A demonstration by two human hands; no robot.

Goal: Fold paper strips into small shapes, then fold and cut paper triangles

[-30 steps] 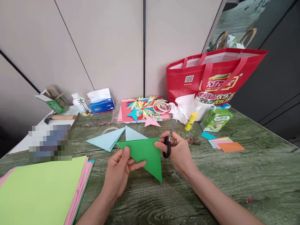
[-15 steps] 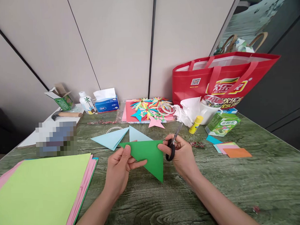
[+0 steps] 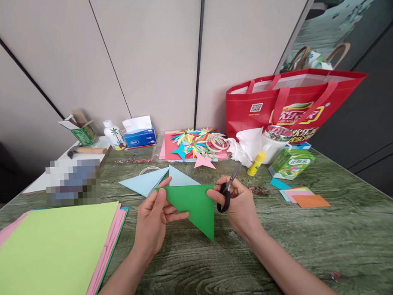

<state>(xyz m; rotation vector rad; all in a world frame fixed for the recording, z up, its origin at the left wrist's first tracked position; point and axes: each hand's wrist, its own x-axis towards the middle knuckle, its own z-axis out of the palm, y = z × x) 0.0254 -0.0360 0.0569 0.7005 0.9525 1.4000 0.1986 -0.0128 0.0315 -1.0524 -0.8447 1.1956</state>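
A triangle of folded green paper (image 3: 195,203) is held up above the table between both hands, its long point hanging down to the right. My left hand (image 3: 154,218) pinches the upper left corner, thumb in front. With thumb and fingers, my right hand (image 3: 239,202) grips the upper right corner. Black-handled scissors (image 3: 226,196) hang in that same right hand, blades pointing up and to the right. Just behind the green paper lie two light blue folded paper triangles (image 3: 144,182), the right one (image 3: 182,176) partly hidden by it.
Large coloured sheets (image 3: 58,251) are stacked at left. Small paper pieces (image 3: 311,200), a milk carton (image 3: 292,162), a glue stick (image 3: 257,164) and a white jar (image 3: 274,147) stand or lie at right. Behind are paper stars (image 3: 204,160), a tissue pack (image 3: 140,137) and a red bag (image 3: 253,107).
My left hand has shifted slightly left along the green paper's top edge, and its index finger now sticks up behind it. The right hand and scissors have barely moved.
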